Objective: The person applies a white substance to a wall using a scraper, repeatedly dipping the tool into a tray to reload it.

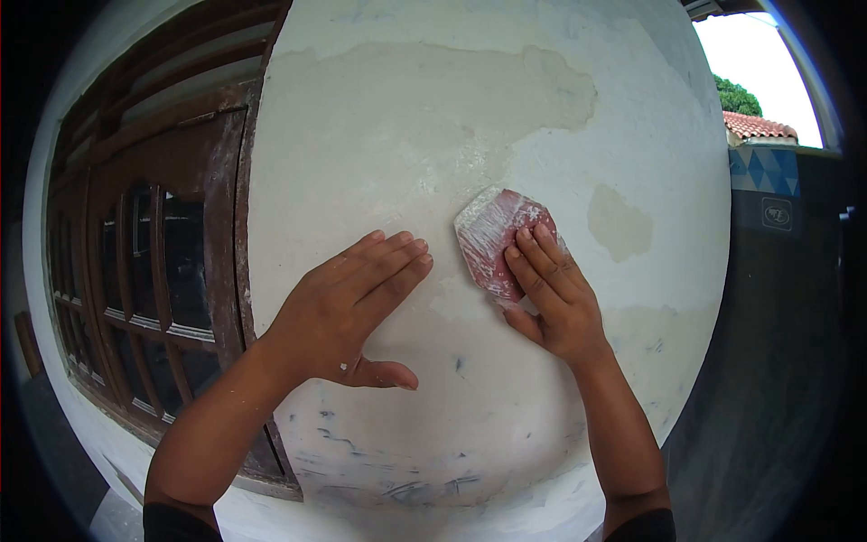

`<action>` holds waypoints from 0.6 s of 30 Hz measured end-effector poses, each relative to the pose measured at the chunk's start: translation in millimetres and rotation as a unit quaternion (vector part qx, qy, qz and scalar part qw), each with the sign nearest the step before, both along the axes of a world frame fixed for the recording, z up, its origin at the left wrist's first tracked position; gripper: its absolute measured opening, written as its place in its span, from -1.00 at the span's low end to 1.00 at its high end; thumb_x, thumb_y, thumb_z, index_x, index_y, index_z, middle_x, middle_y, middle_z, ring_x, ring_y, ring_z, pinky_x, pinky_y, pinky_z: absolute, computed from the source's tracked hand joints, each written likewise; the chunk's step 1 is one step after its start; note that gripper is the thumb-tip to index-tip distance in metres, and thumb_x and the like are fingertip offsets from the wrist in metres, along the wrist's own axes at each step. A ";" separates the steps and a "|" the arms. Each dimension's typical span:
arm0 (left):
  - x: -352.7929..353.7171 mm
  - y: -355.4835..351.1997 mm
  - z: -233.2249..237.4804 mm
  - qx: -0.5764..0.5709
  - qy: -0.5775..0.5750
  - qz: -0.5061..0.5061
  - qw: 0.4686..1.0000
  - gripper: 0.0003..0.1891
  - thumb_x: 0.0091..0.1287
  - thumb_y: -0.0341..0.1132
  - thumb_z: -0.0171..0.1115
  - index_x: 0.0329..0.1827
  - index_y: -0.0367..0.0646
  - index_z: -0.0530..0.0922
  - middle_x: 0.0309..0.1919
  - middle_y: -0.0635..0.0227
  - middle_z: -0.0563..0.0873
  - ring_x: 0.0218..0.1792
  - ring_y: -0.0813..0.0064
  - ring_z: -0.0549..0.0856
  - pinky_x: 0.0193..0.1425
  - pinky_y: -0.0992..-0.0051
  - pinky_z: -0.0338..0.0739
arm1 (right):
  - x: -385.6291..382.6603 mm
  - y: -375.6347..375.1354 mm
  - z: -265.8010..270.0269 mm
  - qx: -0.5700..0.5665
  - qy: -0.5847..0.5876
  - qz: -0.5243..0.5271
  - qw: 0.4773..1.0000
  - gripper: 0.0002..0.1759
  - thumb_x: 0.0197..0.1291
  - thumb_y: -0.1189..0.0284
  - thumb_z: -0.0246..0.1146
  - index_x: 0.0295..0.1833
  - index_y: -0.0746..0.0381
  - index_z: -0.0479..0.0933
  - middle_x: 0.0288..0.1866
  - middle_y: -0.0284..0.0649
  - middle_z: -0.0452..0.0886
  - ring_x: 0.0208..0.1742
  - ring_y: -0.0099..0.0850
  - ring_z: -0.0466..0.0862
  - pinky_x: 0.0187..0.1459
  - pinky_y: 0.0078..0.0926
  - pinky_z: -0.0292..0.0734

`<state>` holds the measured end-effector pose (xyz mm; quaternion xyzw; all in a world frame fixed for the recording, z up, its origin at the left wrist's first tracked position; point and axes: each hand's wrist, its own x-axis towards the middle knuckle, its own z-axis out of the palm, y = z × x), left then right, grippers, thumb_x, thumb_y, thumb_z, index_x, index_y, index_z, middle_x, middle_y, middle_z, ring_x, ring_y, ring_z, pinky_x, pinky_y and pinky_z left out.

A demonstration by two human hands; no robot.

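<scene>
A white wall (406, 117) with beige damp-looking patches and dark scuffs fills the middle of the view. Against it, right of centre, my right hand (555, 294) holds a red pad (501, 239) coated with white powder or paste; the fingers lie over its right side and the thumb is at its lower edge. My left hand (357, 303) is to the left of the pad and apart from it, fingers stretched out toward the wall and thumb spread below. It holds nothing, and a small white speck sits near the thumb's base.
A dark brown wooden window frame (226, 172) with glass panes borders the wall on the left. At the right stand a dark wall (768, 316), a blue patterned tile strip (765, 172), a red tiled roof (757, 126) and a green tree (736, 96).
</scene>
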<state>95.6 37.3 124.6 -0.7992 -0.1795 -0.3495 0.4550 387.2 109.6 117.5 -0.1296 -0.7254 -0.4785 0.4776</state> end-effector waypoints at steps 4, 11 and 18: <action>1.1 5.8 -0.9 0.011 0.007 -0.001 1.000 0.14 0.09 0.61 0.09 0.37 -0.35 0.45 0.28 -0.01 0.58 0.34 0.02 0.57 0.47 0.07 0.40 | -3.7 6.6 1.2 -0.010 -0.018 -0.009 1.000 -0.37 0.08 0.29 0.49 0.30 0.22 0.59 0.42 -0.14 0.53 0.49 -0.16 0.46 0.40 -0.14 0.45; -4.8 -3.6 -4.3 -0.004 0.000 0.003 1.000 0.08 0.00 0.49 0.33 0.29 -0.39 0.50 0.24 -0.02 0.61 0.32 0.03 0.58 0.48 0.11 0.41 | 11.2 -2.1 2.2 0.005 0.036 0.054 0.998 -0.36 -0.09 0.38 0.49 0.22 0.22 0.65 0.34 -0.16 0.61 0.45 -0.18 0.51 0.36 -0.15 0.51; -1.5 -8.4 -0.4 -0.010 0.005 0.009 1.000 0.09 0.00 0.51 0.31 0.31 -0.37 0.50 0.25 -0.01 0.61 0.32 0.04 0.59 0.49 0.11 0.41 | -5.4 13.2 3.8 -0.028 0.019 0.016 0.999 -0.34 -0.03 0.34 0.52 0.28 0.12 0.62 0.39 -0.17 0.57 0.45 -0.20 0.51 0.43 -0.17 0.43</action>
